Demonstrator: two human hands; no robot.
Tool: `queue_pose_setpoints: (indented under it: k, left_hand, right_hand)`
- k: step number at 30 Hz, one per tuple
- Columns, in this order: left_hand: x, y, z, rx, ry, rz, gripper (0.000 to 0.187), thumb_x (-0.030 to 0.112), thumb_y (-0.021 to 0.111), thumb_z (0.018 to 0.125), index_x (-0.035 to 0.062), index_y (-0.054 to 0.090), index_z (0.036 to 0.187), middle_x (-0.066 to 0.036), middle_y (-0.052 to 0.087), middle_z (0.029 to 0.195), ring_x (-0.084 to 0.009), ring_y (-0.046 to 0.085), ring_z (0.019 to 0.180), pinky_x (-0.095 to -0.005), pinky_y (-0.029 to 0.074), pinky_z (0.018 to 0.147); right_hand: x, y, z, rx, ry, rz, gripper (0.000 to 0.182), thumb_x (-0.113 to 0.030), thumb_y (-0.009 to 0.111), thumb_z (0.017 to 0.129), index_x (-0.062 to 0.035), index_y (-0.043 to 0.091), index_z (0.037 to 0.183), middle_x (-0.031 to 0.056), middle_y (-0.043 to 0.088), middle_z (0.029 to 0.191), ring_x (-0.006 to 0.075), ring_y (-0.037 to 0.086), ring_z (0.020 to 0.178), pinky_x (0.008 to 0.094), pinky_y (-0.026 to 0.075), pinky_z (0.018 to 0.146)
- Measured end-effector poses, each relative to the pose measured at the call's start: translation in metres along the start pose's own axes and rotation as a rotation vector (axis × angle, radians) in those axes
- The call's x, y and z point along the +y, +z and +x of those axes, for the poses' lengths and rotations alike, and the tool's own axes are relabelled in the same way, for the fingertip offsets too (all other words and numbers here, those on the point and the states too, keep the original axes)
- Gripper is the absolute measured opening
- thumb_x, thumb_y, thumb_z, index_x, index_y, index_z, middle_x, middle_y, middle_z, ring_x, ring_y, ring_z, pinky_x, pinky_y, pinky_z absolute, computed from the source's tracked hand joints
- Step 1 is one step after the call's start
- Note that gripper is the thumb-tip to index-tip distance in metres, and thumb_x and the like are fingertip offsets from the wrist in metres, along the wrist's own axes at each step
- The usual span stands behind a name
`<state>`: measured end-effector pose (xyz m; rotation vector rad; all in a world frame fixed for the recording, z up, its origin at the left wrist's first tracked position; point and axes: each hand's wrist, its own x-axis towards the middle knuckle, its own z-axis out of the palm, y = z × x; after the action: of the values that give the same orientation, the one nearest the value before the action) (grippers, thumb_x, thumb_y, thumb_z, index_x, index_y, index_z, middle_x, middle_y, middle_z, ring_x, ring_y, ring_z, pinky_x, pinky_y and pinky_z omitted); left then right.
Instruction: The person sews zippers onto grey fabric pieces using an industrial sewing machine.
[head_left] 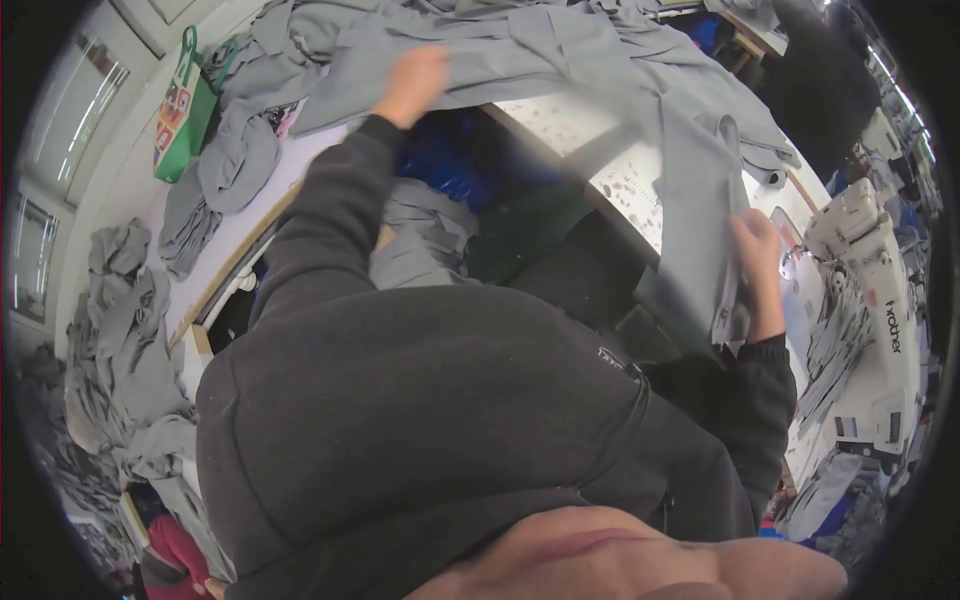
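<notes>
My right hand (757,250) is closed on the edge of a long grey fabric piece (697,190), which hangs down over the table's near edge. Higher up, this piece runs into the grey cloth spread along the back of the table. My left hand (415,85) is out in front at the far left, overlapping a broad grey fabric panel (470,60). Motion smears its fingers, so I cannot tell if they grip the cloth.
A white Brother sewing machine (880,310) stands at the right, with grey cloth strips (835,330) beside it. Blue plastic (445,165) and more grey cloth (425,235) lie below the table gap. A green bag (190,110) and heaped grey pieces (120,300) are at the left.
</notes>
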<state>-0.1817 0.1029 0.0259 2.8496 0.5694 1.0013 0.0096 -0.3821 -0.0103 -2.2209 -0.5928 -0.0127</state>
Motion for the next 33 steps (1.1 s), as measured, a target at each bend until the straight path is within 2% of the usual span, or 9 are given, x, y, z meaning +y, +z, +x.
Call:
queue_pose_setpoints:
  k: [2, 5, 11, 12, 14, 23, 26, 29, 33]
  left_hand:
    - [-0.069, -0.036, -0.021, 0.014, -0.324, 0.256, 0.027, 0.02, 0.04, 0.087, 0.011, 0.065, 0.088, -0.015, 0.067, 0.088, -0.0385, 0.06, 0.084, -0.0475, 0.043, 0.066]
    - [-0.159, -0.066, -0.047, 0.009, -0.528, 0.419, 0.025, 0.009, 0.04, 0.083, 0.0049, 0.065, 0.085, -0.019, 0.066, 0.091, -0.0414, 0.061, 0.089, -0.0484, 0.047, 0.071]
    - [-0.371, -0.049, -0.091, -0.632, -0.227, 1.036, 0.047, 0.025, 0.048, 0.092, 0.0029, 0.046, 0.134, -0.018, 0.048, 0.135, -0.0325, 0.046, 0.126, -0.0409, 0.034, 0.107]
    - [-0.364, -0.036, -0.075, -0.673, -0.118, 1.127, 0.05, 0.024, 0.047, 0.092, 0.0029, 0.043, 0.138, -0.018, 0.046, 0.139, -0.0322, 0.044, 0.129, -0.0406, 0.032, 0.11]
    - [-0.282, -0.054, -0.093, -0.28, -0.656, 0.692, 0.026, 0.009, 0.04, 0.093, 0.0007, 0.06, 0.107, -0.018, 0.063, 0.111, -0.0338, 0.061, 0.106, -0.04, 0.048, 0.09]
    - [-0.232, -0.065, -0.071, -0.271, -0.803, 0.59, 0.022, 0.008, 0.048, 0.092, 0.0011, 0.063, 0.107, -0.016, 0.064, 0.112, -0.0311, 0.063, 0.104, -0.0384, 0.05, 0.089]
    - [-0.226, -0.084, -0.07, 0.032, -1.029, 0.169, 0.024, 0.008, 0.043, 0.094, -0.0022, 0.056, 0.111, -0.021, 0.06, 0.116, -0.0367, 0.058, 0.106, -0.0426, 0.047, 0.09]
    - [-0.269, -0.059, -0.074, 0.578, -1.104, -0.631, 0.05, 0.053, 0.042, 0.095, 0.0069, 0.053, 0.079, -0.01, 0.054, 0.061, -0.022, 0.051, 0.045, -0.0339, 0.045, 0.035]
    - [-0.163, -0.081, -0.044, 0.526, -0.988, -0.818, 0.047, 0.048, 0.043, 0.094, 0.0062, 0.061, 0.085, -0.009, 0.064, 0.066, -0.015, 0.054, 0.042, -0.0268, 0.047, 0.036]
  right_hand:
    - [-0.009, -0.007, -0.014, -0.037, 0.129, 0.446, 0.004, -0.017, 0.062, 0.082, -0.0141, 0.059, 0.081, -0.0053, 0.055, 0.075, 0.0058, 0.05, 0.071, 0.0205, 0.039, 0.067]
    - [0.01, -0.006, -0.009, -0.108, 0.235, 0.636, 0.046, -0.013, 0.059, 0.076, -0.0118, 0.051, 0.122, 0.0067, 0.065, 0.084, 0.0167, 0.062, 0.07, 0.026, 0.048, 0.065]
    - [-0.006, 0.015, -0.012, -0.129, 0.284, 0.227, 0.052, -0.021, 0.066, 0.077, -0.0187, 0.054, 0.127, 0.0039, 0.059, 0.104, 0.0112, 0.056, 0.089, 0.0246, 0.044, 0.082]
    - [-0.006, 0.01, -0.015, -0.07, 0.309, 0.22, 0.05, -0.023, 0.068, 0.077, -0.0191, 0.056, 0.126, 0.0045, 0.061, 0.108, 0.0113, 0.057, 0.091, 0.0251, 0.045, 0.085]
    - [-0.012, 0.005, -0.02, -0.175, 0.197, 0.263, 0.06, -0.02, 0.062, 0.077, -0.0194, 0.047, 0.135, 0.0021, 0.052, 0.075, 0.0103, 0.046, 0.06, 0.0245, 0.039, 0.057]
    - [-0.042, -0.018, -0.032, -0.183, 0.146, 0.252, 0.067, -0.012, 0.049, 0.076, -0.0286, 0.043, 0.14, -0.0002, 0.035, 0.07, 0.012, 0.038, 0.064, 0.0219, 0.033, 0.063]
    - [-0.049, -0.022, -0.035, -0.216, 0.133, 0.254, 0.068, -0.01, 0.045, 0.074, -0.0232, 0.042, 0.141, 0.0018, 0.04, 0.073, 0.0134, 0.041, 0.064, 0.023, 0.035, 0.063]
    - [-0.028, -0.007, -0.024, -0.108, -0.026, 0.26, 0.065, -0.009, 0.047, 0.076, -0.0195, 0.042, 0.14, 0.0068, 0.052, 0.082, 0.0149, 0.047, 0.065, 0.0247, 0.04, 0.062]
    - [-0.028, -0.006, -0.021, -0.172, -0.003, 0.29, 0.063, -0.01, 0.049, 0.082, -0.0161, 0.034, 0.143, 0.0124, 0.055, 0.093, 0.0196, 0.052, 0.071, 0.0274, 0.043, 0.068]
